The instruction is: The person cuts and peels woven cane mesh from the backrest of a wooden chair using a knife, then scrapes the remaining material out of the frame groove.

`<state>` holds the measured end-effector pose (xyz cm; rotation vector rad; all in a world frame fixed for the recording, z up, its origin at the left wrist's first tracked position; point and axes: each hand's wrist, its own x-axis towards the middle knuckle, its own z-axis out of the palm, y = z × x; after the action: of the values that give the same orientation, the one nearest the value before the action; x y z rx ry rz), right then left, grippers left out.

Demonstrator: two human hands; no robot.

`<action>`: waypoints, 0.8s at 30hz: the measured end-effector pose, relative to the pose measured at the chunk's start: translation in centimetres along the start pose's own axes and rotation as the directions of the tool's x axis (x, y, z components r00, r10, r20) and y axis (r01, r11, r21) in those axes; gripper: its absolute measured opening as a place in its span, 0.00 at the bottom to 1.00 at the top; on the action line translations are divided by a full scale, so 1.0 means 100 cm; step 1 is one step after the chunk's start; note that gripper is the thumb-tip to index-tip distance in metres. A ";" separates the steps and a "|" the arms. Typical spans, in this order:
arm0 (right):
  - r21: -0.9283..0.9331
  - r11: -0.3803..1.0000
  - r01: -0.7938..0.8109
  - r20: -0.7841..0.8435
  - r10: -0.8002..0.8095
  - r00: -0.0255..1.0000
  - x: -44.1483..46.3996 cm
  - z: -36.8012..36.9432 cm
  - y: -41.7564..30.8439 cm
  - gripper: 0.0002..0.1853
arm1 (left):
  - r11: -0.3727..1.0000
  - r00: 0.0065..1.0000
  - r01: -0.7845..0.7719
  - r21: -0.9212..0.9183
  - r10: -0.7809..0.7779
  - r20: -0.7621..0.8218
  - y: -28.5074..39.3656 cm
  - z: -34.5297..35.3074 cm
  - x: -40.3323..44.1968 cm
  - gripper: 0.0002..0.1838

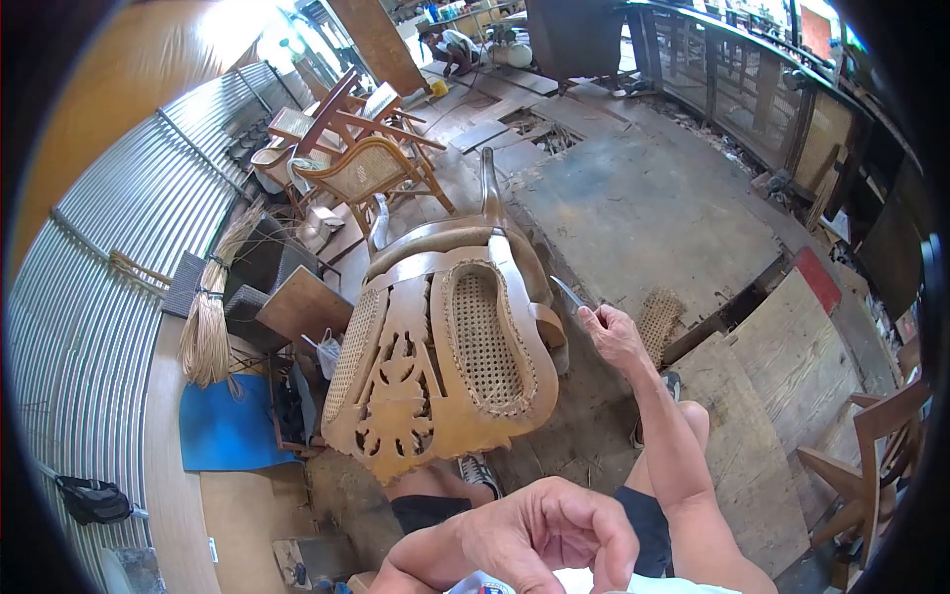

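Note:
A carved wooden chair (401,356) with woven cane panels (487,337) in its back lies tipped in front of my legs, its back towards me. Frayed cane ends show around the rim of the right-hand panel. To the right of the chair, my right hand (616,339) grips a knife (566,291), its thin blade pointing up and left, apart from the chair. My left hand (554,535) is held close to my chest with its fingers curled in. Whatever those fingers hold, if anything, is hidden.
A loose scrap of woven cane (659,322) lies right of the chair. Several chairs (366,173) are piled behind it. A cane-strand bundle (206,327) leans at left above a blue sheet (228,426). Another person (455,49) crouches far back. A wooden frame (876,465) stands at right.

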<state>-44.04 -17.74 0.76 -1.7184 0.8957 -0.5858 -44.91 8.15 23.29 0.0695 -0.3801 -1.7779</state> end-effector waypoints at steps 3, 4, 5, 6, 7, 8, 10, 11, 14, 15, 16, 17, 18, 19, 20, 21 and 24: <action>-0.042 0.999 0.018 0.010 -0.018 1.000 0.002 0.002 0.007 0.30 | 0.999 0.994 0.045 0.022 -0.046 0.097 0.004 -0.006 0.002 0.20; -0.027 1.000 0.009 0.012 -0.008 1.000 0.002 0.002 0.009 0.30 | 0.999 0.995 0.041 0.019 -0.043 0.094 0.003 -0.006 0.002 0.20; -0.015 1.000 0.000 0.010 0.000 1.000 0.003 0.001 0.010 0.30 | 0.999 0.996 0.003 0.032 -0.005 0.087 0.002 -0.006 0.002 0.19; -0.018 1.000 -0.005 0.014 0.005 1.000 0.002 0.000 0.012 0.30 | 0.998 0.996 -0.037 0.043 0.033 0.078 0.000 -0.006 0.002 0.18; -0.039 0.999 0.000 0.003 0.000 1.000 0.002 -0.001 0.012 0.30 | 0.998 0.996 -0.039 0.040 0.036 0.078 -0.001 -0.007 0.003 0.18; -0.058 0.998 0.007 -0.010 -0.008 1.000 0.003 -0.003 0.012 0.30 | 0.995 0.990 -0.095 0.040 0.090 0.107 -0.001 -0.009 0.006 0.18; -0.050 0.999 -0.010 -0.005 0.009 1.000 0.004 -0.003 0.015 0.30 | 0.988 0.980 -0.152 0.038 0.146 0.131 0.001 -0.009 0.008 0.18; -0.043 0.999 -0.022 -0.002 0.022 1.000 0.006 -0.002 0.014 0.30 | 0.983 0.979 -0.169 0.074 0.158 0.132 0.005 -0.007 0.009 0.19; -0.054 0.998 -0.030 0.002 0.030 1.000 0.006 -0.002 0.013 0.30 | 0.977 0.980 -0.175 0.119 0.161 0.120 0.010 -0.007 0.009 0.19; -0.053 0.998 -0.032 0.001 0.032 0.999 0.007 -0.002 0.014 0.30 | 0.978 0.983 -0.162 0.128 0.148 0.113 0.011 -0.008 0.010 0.20; -0.054 0.998 -0.026 0.003 0.026 1.000 0.008 -0.001 0.016 0.30 | 0.979 0.983 -0.161 0.127 0.148 0.110 0.012 -0.012 0.011 0.20; -0.055 0.998 -0.018 0.008 0.019 1.000 0.009 0.000 0.015 0.30 | 0.974 0.976 -0.163 0.155 0.136 0.168 0.012 -0.017 0.013 0.20; -0.053 0.998 -0.020 0.011 0.020 1.000 0.008 0.000 0.013 0.30 | 0.969 0.967 -0.165 0.184 0.122 0.225 0.014 -0.021 0.014 0.19; -0.053 0.998 -0.025 0.011 0.026 1.000 0.007 -0.002 0.010 0.30 | 0.969 0.967 -0.164 0.183 0.122 0.224 0.016 -0.024 0.014 0.19; -0.053 0.998 -0.033 0.010 0.034 0.999 0.006 -0.003 0.008 0.30 | 0.958 0.956 -0.171 0.228 0.106 0.273 0.018 -0.026 0.015 0.18; -0.054 0.998 -0.035 0.009 0.036 0.999 0.007 -0.004 0.011 0.30 | 0.945 0.943 -0.181 0.274 0.087 0.321 0.021 -0.026 0.016 0.17; -0.052 0.998 -0.038 0.014 0.039 0.999 0.011 -0.006 0.021 0.30 | 0.934 0.970 -0.083 0.348 -0.005 0.244 0.026 -0.024 0.014 0.14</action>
<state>-44.43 -19.26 -1.13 -1.7459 0.9386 -0.5270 -42.20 5.80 22.00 0.1017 -0.8743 -1.6633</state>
